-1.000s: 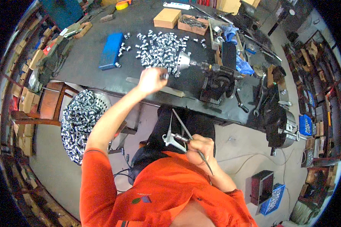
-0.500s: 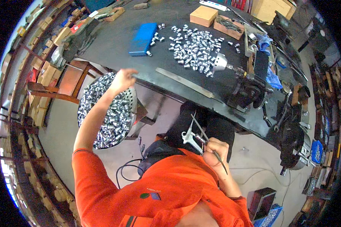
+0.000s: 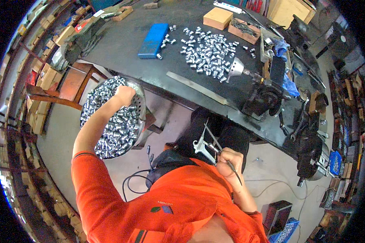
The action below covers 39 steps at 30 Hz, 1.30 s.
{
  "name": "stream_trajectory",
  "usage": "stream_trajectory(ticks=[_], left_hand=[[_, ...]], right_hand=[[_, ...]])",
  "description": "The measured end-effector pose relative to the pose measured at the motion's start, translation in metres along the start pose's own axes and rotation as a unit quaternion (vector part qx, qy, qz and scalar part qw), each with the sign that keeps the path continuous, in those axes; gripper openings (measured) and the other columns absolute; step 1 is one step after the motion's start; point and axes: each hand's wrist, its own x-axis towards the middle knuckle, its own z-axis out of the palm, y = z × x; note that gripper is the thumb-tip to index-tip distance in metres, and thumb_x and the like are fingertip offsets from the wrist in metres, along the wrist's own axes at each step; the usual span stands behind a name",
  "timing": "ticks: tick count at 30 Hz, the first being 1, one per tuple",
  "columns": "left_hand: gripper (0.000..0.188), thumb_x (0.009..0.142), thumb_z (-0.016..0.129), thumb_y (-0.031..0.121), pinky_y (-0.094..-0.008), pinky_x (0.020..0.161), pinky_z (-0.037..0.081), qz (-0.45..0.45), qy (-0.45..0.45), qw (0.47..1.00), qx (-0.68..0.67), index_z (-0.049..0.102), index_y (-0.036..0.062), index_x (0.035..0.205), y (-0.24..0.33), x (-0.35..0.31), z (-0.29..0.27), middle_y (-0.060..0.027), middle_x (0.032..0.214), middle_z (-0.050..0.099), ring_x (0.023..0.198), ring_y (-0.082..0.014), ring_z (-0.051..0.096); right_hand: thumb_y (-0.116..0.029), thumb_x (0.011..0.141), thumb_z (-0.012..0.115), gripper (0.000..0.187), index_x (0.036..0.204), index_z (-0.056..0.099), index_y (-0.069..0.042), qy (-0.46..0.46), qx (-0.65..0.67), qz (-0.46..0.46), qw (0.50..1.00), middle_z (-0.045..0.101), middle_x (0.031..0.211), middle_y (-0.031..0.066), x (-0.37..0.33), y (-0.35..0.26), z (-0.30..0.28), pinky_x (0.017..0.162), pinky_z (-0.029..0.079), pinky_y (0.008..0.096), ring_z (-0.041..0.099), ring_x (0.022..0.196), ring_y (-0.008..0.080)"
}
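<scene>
My left hand (image 3: 125,96) is over a round perforated metal basin (image 3: 140,107), its curled fingers down among the heaped small metal sleeves (image 3: 117,135). Its fingertips are hidden, so I cannot make out what they hold. In front of my body my right hand (image 3: 231,160) is closed round two things. One is a silver air blow gun (image 3: 200,146) with a thin nozzle; the other is a slim dark pointed tool (image 3: 214,139), its tail sticking out below the fist. On the dark workbench (image 3: 117,44) lies a spread pile of similar sleeves (image 3: 211,52).
A flat metal bar (image 3: 196,88) lies along the bench's near edge. Beyond it are a blue box (image 3: 153,40), a wooden block (image 3: 217,18) and a machine (image 3: 263,97) with a silver cone. A wooden chair (image 3: 71,85) stands by the basin; a cable (image 3: 129,178) hangs beside me.
My left hand has moved left and down from the bench edge into the basin's sleeves. My right hand keeps hold of the blow gun and pointed tool, almost unmoved.
</scene>
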Motion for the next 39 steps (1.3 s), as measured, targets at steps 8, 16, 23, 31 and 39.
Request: stream_trajectory(ticks=[8, 16, 23, 31, 39], left_hand=[[0.024, 0.076, 0.067, 0.031, -0.0424, 0.069, 0.052, -0.105, 0.143, 0.972, -0.152, 0.066, 0.0081, 0.084, -0.009, -0.024, 0.002, -0.0149, 0.083, 0.067, 0.076, -0.033, 0.065], [0.021, 0.084, 0.064, 0.005, -0.024, 0.058, 0.051, 0.06, 0.104, 0.565, -0.817, 0.059, 0.0001, 0.104, 0.077, -0.083, -0.084, -0.0089, 0.081, 0.064, 0.064, -0.0132, 0.061], [0.024, 0.08, 0.07, 0.001, -0.0217, 0.057, 0.047, 0.159, -0.063, 0.544, -0.821, 0.061, -0.0014, 0.102, 0.159, -0.102, -0.126, -0.0025, 0.082, 0.064, 0.065, -0.0084, 0.058], [0.028, 0.072, 0.075, 0.014, -0.0356, 0.051, 0.045, 0.259, 0.198, 0.801, -0.503, 0.063, 0.0038, 0.095, 0.18, -0.104, -0.149, -0.0095, 0.07, 0.052, 0.058, -0.0248, 0.057], [0.031, 0.073, 0.075, 0.01, -0.0301, 0.054, 0.047, 0.298, 0.154, 0.777, -0.533, 0.062, 0.0001, 0.098, 0.178, -0.093, -0.149, -0.0061, 0.069, 0.056, 0.061, -0.0172, 0.059]], right_hand=[[0.012, 0.058, 0.054, 0.031, 0.056, 0.028, -0.003, 0.028, -0.014, 0.007, 0.999, 0.033, 0.052, 0.0078, 0.001, 0.003, 0.004, 0.041, 0.025, 0.0287, 0.034, 0.043, 0.0192], [-0.009, 0.062, 0.06, 0.024, 0.056, 0.037, -0.004, -0.066, 0.069, 0.011, 0.995, 0.038, 0.054, 0.0078, 0.009, 0.0, 0.003, 0.044, 0.029, 0.0342, 0.039, 0.046, 0.0228], [-0.005, 0.064, 0.063, 0.023, 0.063, 0.04, -0.005, -0.119, 0.092, 0.006, 0.989, 0.039, 0.06, 0.01, 0.023, -0.013, 0.005, 0.047, 0.031, 0.0363, 0.042, 0.051, 0.0277], [-0.011, 0.063, 0.065, 0.018, 0.064, 0.048, -0.005, -0.128, -0.009, 0.035, 0.991, 0.049, 0.061, 0.015, 0.023, -0.015, 0.01, 0.049, 0.041, 0.0418, 0.054, 0.055, 0.0357], [-0.009, 0.062, 0.063, 0.018, 0.061, 0.046, -0.003, -0.108, 0.035, 0.05, 0.992, 0.048, 0.06, 0.0145, 0.021, -0.011, 0.01, 0.048, 0.039, 0.0403, 0.051, 0.052, 0.0339]])
